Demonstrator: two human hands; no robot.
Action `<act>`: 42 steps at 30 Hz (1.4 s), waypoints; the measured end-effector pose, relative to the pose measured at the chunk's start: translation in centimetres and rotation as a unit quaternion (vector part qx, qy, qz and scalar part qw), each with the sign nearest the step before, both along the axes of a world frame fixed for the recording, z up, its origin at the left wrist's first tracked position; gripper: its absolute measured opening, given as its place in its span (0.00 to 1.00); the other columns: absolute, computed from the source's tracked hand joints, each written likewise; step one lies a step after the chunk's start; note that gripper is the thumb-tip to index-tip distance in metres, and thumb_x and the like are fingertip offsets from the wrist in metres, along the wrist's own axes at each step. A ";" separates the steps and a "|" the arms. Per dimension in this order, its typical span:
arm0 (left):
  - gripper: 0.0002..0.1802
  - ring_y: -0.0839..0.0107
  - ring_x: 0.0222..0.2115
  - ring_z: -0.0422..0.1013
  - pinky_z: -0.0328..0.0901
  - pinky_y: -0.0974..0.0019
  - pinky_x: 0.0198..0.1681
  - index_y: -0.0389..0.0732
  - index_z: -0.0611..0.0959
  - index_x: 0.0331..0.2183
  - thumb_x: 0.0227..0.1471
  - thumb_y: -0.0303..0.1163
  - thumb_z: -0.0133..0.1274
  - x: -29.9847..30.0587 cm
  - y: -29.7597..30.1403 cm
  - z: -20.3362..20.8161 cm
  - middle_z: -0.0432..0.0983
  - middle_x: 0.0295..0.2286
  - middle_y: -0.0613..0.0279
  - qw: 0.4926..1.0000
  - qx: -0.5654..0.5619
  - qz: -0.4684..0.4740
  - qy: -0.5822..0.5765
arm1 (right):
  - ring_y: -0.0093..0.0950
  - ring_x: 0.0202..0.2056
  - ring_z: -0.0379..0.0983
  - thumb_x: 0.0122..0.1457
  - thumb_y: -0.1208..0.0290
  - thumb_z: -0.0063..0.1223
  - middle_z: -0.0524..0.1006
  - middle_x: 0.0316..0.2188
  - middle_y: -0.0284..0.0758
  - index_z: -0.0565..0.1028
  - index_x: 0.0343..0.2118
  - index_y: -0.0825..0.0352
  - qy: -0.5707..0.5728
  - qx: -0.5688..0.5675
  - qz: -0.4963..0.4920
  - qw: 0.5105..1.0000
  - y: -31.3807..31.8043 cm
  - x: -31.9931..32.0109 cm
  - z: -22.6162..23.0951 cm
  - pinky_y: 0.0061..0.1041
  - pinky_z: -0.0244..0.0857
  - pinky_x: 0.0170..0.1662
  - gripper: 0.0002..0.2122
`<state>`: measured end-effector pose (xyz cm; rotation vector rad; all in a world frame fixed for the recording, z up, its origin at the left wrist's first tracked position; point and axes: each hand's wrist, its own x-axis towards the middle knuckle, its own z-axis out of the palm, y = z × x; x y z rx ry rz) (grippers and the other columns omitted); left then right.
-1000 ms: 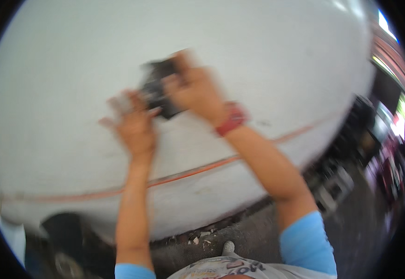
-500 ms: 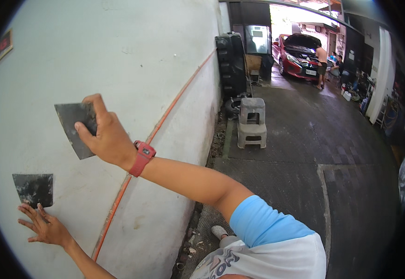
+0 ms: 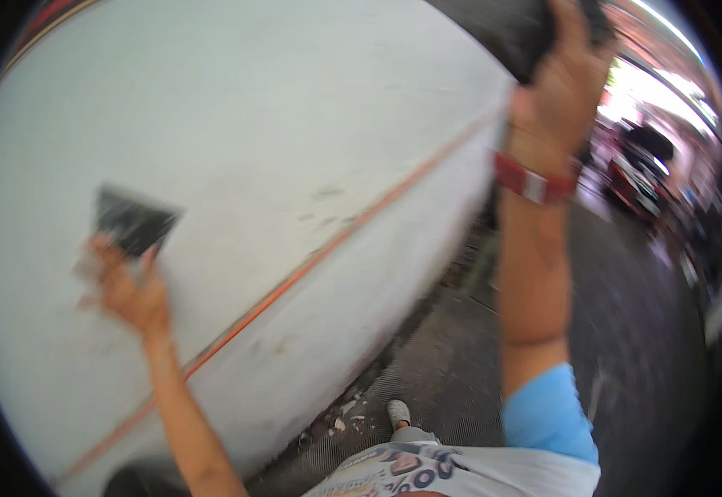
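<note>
A dark, flat, four-cornered putty spreader [image 3: 137, 219] with pale smears lies against or close to the white wall [image 3: 253, 149]. The thumb and some fingers of my left hand [image 3: 133, 290] grip its lower edge, while the other fingers spread apart, blurred by motion. High at the right, my right hand [image 3: 566, 91] holds a second dark putty spreader [image 3: 493, 29], larger in view and partly cut off by the top edge. Its fingers reach over the blade, partly hidden. A red watch [image 3: 535, 178] circles the right wrist.
An orange pipe [image 3: 294, 277] runs slantwise along the wall. Below the wall's foot lie bits of rubble [image 3: 344, 410] beside dark paving [image 3: 444, 381]. A blurred red car [image 3: 638, 178] with its hood up stands far right.
My right hand has swung up and right with its spreader, away from the wall. The view has turned, so the left hand and its spreader appear higher and farther right. The stool is no longer visible.
</note>
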<state>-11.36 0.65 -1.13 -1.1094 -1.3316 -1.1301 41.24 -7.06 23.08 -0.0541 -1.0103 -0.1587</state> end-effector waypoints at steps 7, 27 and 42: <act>0.53 0.46 0.82 0.27 0.16 0.21 0.75 0.50 0.56 0.81 0.67 0.56 0.61 1.8 -5.3 4.6 0.44 0.82 0.66 0.987 -0.139 -0.014 0.076 | 0.25 0.41 0.81 0.69 0.70 0.70 0.85 0.42 0.37 0.74 0.56 0.68 -0.258 -0.172 -0.017 0.950 2.1 -16.0 -8.7 0.29 0.77 0.45 0.19; 0.54 0.44 0.82 0.29 0.18 0.20 0.76 0.55 0.58 0.81 0.64 0.62 0.60 0.7 -5.4 4.8 0.45 0.81 0.65 0.985 -0.161 -0.013 0.055 | 0.48 0.29 0.85 0.69 0.77 0.60 0.83 0.28 0.49 0.69 0.56 0.66 -0.310 -0.222 0.101 0.919 9.3 -29.8 -12.1 0.39 0.75 0.33 0.16; 0.50 0.44 0.82 0.29 0.26 0.14 0.75 0.54 0.57 0.81 0.67 0.47 0.61 0.9 -6.8 5.0 0.43 0.82 0.64 0.977 -0.207 -0.008 0.051 | 0.53 0.29 0.84 0.69 0.74 0.61 0.83 0.28 0.51 0.71 0.57 0.63 -0.331 -0.230 0.110 0.909 8.8 -31.5 -11.6 0.44 0.75 0.32 0.16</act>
